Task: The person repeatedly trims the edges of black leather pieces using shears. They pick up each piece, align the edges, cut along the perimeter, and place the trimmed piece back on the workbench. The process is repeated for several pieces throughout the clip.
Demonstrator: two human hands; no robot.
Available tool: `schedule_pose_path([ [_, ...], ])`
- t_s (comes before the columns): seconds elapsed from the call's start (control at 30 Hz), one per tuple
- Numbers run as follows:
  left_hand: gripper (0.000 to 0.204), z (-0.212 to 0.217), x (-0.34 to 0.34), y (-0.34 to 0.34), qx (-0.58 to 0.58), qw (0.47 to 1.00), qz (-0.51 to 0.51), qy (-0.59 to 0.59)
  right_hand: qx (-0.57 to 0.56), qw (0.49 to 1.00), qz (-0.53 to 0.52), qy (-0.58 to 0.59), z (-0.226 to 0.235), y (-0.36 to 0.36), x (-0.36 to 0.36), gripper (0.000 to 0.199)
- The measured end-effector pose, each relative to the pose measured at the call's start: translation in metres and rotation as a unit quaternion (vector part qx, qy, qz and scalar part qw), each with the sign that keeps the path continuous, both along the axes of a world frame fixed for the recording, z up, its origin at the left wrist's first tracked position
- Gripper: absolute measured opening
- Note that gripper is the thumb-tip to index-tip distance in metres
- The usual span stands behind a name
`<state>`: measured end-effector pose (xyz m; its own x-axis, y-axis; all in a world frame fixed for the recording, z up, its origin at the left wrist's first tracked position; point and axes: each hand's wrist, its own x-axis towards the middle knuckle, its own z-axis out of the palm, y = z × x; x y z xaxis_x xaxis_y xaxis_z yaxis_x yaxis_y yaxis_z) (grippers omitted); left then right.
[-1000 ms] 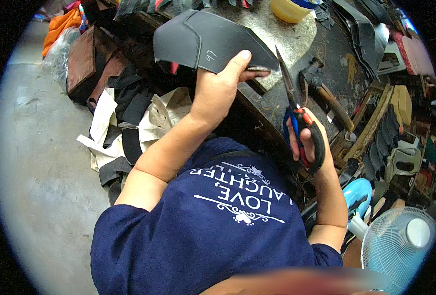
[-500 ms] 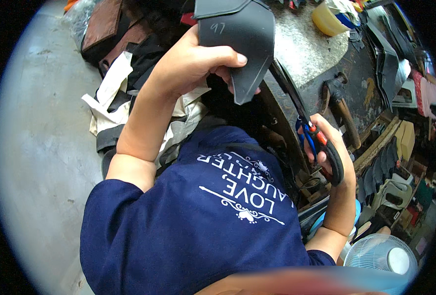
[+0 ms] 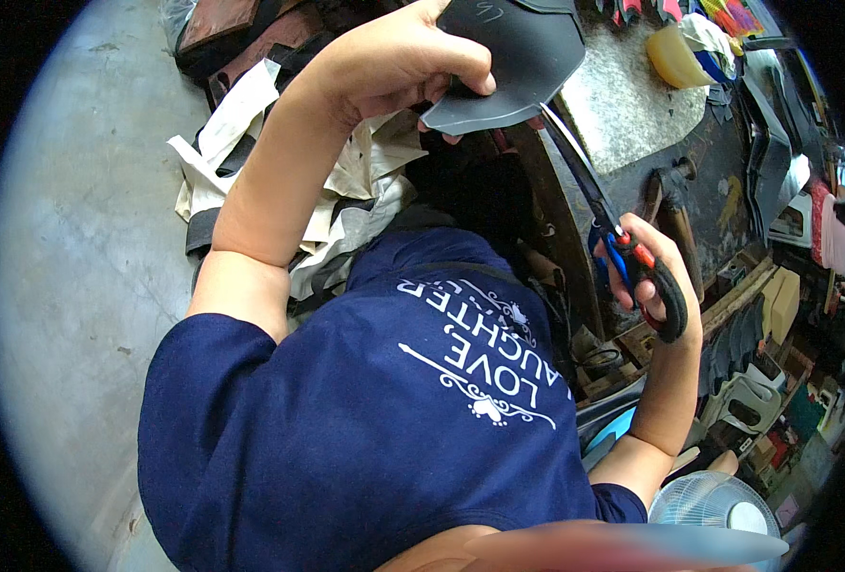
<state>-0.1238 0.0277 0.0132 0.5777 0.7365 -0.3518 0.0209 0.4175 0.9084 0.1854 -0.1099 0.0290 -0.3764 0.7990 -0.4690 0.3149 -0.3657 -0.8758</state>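
Observation:
My left hand grips a stiff black sheet piece, thumb on top and fingertips underneath. Pale chalk-like marks show on the sheet's upper face, and its top runs out of the picture. A pair of scissors is in my right hand, my fingers wrapped in the handles, which are black, red and blue. The long blades reach up and left, their tips at the lower right edge of the sheet. Whether the blades have bitten into it, I cannot tell.
A dark workbench holds a pale stone slab, a hammer and a yellow tub. Black cut pieces are stacked at the right. White and black scraps heap up left of the bench. A fan stands lower right.
The black sheet has moved up and right and turned in my left hand. My right hand has shifted slightly right with the scissors, whose tips now meet the sheet's lower edge.

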Motion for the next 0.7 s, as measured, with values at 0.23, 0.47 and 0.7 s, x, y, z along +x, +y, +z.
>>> schedule_pose_path([
  [0.23, 0.031, -0.006, 0.002, 0.005, -0.033, 0.993, -0.01, -0.113, -0.044, 0.998, 0.015, 0.039, -0.001, 0.009, 0.006, 0.086],
  [0.47, 0.032, -0.007, 0.001, 0.008, -0.046, 0.992, -0.035, -0.112, 0.004, 0.998, 0.051, -0.035, 0.001, 0.013, 0.005, 0.095],
  [0.7, 0.028, -0.01, -0.002, 0.013, -0.029, 0.996, -0.065, -0.061, -0.006, 0.998, 0.031, -0.05, 0.0, 0.014, 0.006, 0.091],
])
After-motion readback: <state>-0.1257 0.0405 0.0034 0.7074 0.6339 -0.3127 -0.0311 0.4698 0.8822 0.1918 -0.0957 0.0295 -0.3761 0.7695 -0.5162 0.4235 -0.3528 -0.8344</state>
